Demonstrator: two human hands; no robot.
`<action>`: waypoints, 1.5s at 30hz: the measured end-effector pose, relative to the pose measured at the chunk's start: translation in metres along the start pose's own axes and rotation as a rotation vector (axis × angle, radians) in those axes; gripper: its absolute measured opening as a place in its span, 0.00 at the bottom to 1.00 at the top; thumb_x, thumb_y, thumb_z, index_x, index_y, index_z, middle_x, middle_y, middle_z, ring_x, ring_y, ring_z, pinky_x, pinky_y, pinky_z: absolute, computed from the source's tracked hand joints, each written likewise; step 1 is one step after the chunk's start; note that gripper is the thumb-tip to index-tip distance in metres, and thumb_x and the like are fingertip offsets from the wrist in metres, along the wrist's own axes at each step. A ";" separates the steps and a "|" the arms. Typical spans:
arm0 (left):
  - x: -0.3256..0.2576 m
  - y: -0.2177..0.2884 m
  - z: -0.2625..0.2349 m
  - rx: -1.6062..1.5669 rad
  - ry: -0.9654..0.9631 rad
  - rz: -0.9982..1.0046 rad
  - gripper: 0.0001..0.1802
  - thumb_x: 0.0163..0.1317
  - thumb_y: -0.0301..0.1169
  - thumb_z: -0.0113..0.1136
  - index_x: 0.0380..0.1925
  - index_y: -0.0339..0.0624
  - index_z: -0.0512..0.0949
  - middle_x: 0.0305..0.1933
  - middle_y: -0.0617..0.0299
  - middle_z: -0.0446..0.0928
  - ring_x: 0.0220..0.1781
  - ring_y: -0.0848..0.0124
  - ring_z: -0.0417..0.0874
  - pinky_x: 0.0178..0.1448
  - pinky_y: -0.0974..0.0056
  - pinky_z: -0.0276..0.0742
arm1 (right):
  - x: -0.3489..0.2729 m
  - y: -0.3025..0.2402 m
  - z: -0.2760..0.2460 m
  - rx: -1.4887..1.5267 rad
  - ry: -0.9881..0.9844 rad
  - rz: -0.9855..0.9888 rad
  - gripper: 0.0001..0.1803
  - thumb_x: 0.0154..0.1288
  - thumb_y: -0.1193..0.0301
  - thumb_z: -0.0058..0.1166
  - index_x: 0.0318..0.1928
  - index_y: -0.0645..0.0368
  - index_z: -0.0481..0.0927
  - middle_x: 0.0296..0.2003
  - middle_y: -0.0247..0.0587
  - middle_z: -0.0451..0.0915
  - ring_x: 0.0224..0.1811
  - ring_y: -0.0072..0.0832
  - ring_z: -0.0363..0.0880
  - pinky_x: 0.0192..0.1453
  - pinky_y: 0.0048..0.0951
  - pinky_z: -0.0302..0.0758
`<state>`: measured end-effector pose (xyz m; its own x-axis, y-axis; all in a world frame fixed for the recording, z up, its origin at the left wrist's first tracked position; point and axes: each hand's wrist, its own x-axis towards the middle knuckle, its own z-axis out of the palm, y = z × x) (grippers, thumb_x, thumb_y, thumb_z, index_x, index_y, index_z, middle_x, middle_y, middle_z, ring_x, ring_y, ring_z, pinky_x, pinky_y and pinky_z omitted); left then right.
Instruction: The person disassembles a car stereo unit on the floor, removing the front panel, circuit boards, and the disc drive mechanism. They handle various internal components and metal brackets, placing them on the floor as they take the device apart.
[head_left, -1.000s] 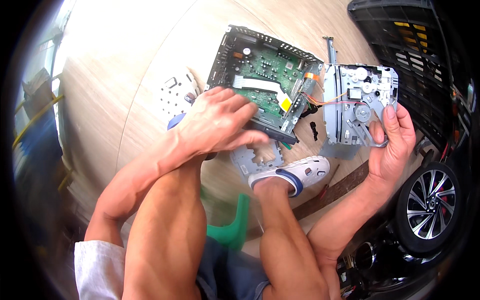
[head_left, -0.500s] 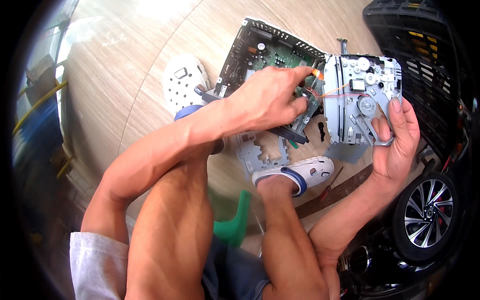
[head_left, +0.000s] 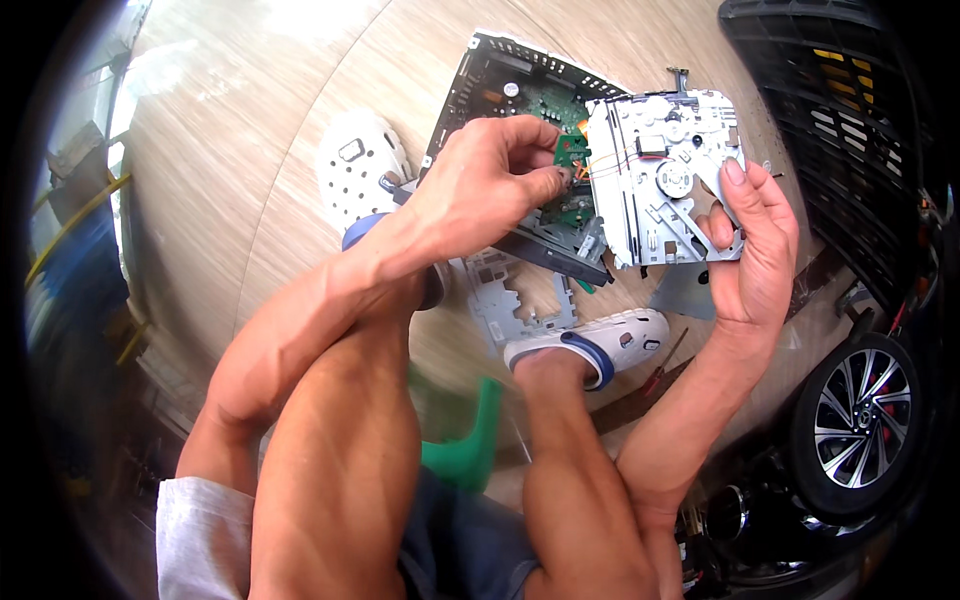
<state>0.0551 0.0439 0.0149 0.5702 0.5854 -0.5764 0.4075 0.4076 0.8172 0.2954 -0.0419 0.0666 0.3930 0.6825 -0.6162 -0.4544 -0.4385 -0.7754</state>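
My right hand grips a silver disc-drive mechanism by its right edge, thumb on top and fingers beneath. White gears, a motor and thin red and orange wires show on its upper face. At its left side my left hand pinches a small green circuit board between thumb and fingers; the wires run from this board to the mechanism. Below and behind them lies an open black metal housing with a larger green circuit board inside. My left hand and the mechanism hide part of the housing.
A cut-out metal bracket and a flat grey plate lie on the floor, near a screwdriver. My white clogs flank the bracket. A black crate and a spoked wheel stand at right; a green plastic piece is between my legs.
My right hand has brought the mechanism left and slightly up, over the housing. My left index finger no longer points at the orange ribbon; that hand now pinches the small green board.
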 end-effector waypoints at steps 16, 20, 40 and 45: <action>-0.018 0.023 -0.022 -0.217 0.129 -0.109 0.23 0.68 0.29 0.63 0.63 0.39 0.78 0.47 0.65 0.86 0.43 0.81 0.81 0.47 0.74 0.76 | 0.017 -0.014 -0.001 0.019 -0.032 0.005 0.09 0.77 0.70 0.60 0.50 0.63 0.82 0.40 0.33 0.85 0.23 0.10 0.67 0.28 0.14 0.68; -0.020 0.013 -0.025 -0.247 0.081 -0.140 0.26 0.71 0.30 0.64 0.68 0.40 0.75 0.46 0.64 0.85 0.44 0.80 0.81 0.49 0.71 0.77 | 0.025 -0.020 -0.001 0.020 -0.052 -0.036 0.10 0.75 0.71 0.62 0.49 0.65 0.83 0.39 0.35 0.86 0.24 0.12 0.70 0.29 0.14 0.70; -0.005 0.004 -0.010 -0.597 0.191 -0.407 0.14 0.74 0.24 0.57 0.58 0.35 0.74 0.53 0.57 0.81 0.54 0.69 0.84 0.62 0.66 0.85 | 0.042 -0.009 0.027 -0.238 -0.067 -0.233 0.17 0.66 0.68 0.72 0.48 0.68 0.86 0.37 0.34 0.86 0.27 0.16 0.73 0.35 0.19 0.70; -0.001 0.006 -0.004 -0.565 0.136 -0.490 0.15 0.74 0.23 0.54 0.59 0.35 0.73 0.54 0.55 0.81 0.56 0.67 0.84 0.62 0.64 0.83 | 0.049 -0.015 0.036 -0.369 -0.149 -0.255 0.18 0.67 0.68 0.72 0.51 0.65 0.86 0.35 0.29 0.84 0.29 0.14 0.72 0.36 0.18 0.67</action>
<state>0.0546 0.0488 0.0206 0.3100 0.3117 -0.8982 0.1428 0.9187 0.3681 0.2931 0.0190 0.0525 0.3241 0.8598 -0.3946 -0.0335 -0.4064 -0.9131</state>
